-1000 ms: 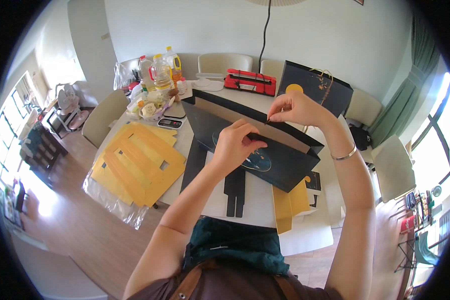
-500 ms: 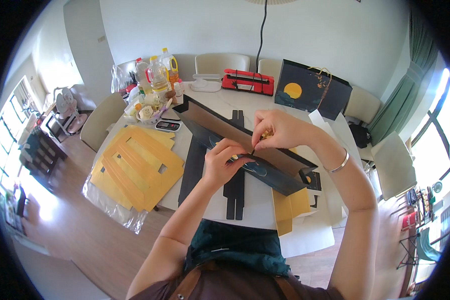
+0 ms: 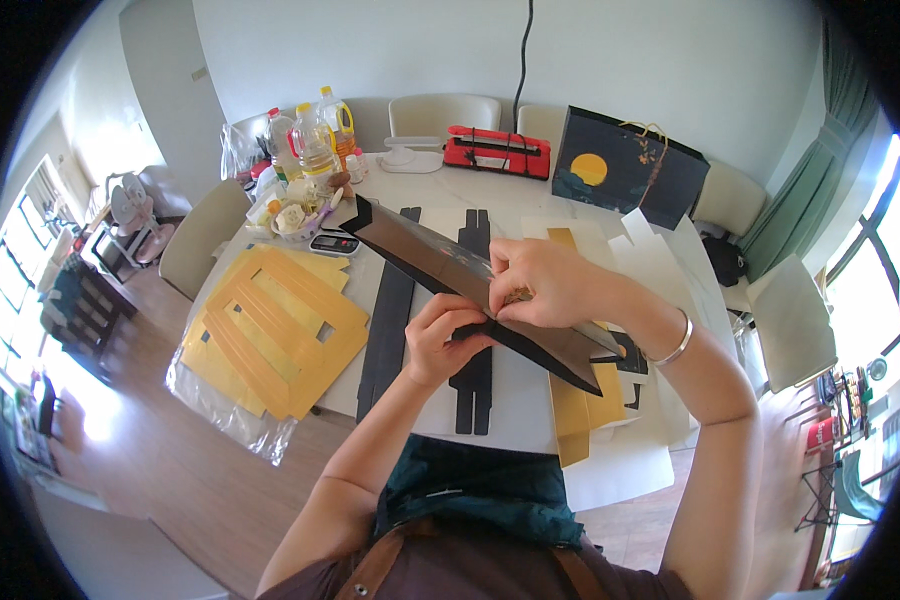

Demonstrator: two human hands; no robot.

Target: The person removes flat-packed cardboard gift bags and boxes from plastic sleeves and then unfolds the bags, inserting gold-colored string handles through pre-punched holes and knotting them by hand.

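A dark paper gift bag (image 3: 410,262) with a brown inside is held tilted above the table, its mouth facing up toward me. The fingers of my left hand (image 3: 438,338) pinch its near rim at about the middle. Just to the right, my right hand (image 3: 540,285) is closed in a pinch at the same rim. A bit of gold cord (image 3: 517,295) shows beneath its fingers; the fingertips and the cord's end are partly hidden. Under the bag lie long black folded card strips (image 3: 470,400) and a wider black card piece (image 3: 380,335).
Yellow card sheets (image 3: 280,330) lie at left on clear plastic (image 3: 235,425). A finished dark bag (image 3: 625,165) with a gold cord handle stands at back right, near a red case (image 3: 495,152). Oil bottles (image 3: 315,150) crowd the back left. Gold card (image 3: 570,425) sits at the near right.
The bag has tilted, so its patterned near side no longer shows and more of its inside does. My right hand has moved slightly down and left, close to my left hand.
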